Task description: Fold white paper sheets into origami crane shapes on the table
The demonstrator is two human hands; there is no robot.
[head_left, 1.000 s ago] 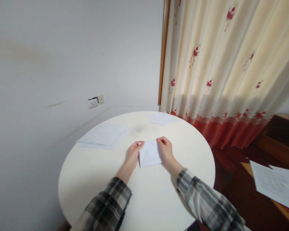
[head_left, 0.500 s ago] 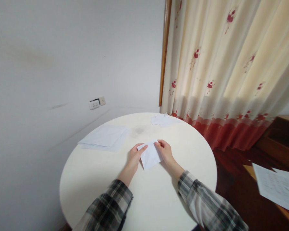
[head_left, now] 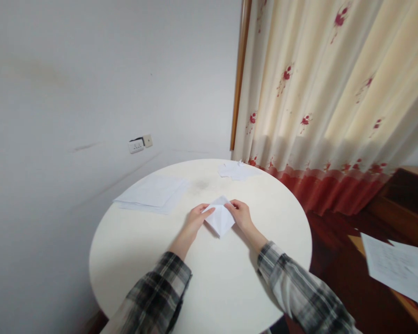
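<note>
A small folded white paper (head_left: 220, 221) is held between both hands over the middle of the round white table (head_left: 209, 287). It now shows a diamond shape with a crease down its centre. My left hand (head_left: 197, 217) pinches its left corner, thumb on top. At the right side my right hand (head_left: 241, 214) grips the paper, thumb also on top. The fingers beneath the paper are partly hidden.
A stack of white sheets (head_left: 151, 192) lies at the table's back left. Torn or cut paper pieces (head_left: 238, 170) sit at the back edge. Beyond the table, written sheets (head_left: 397, 266) lie at the far right; a patterned curtain (head_left: 316, 116) hangs behind.
The paper in my hands has turned or opened from a squarish flap to a diamond with a visible centre crease. Both hands still hold it in nearly the same place.
</note>
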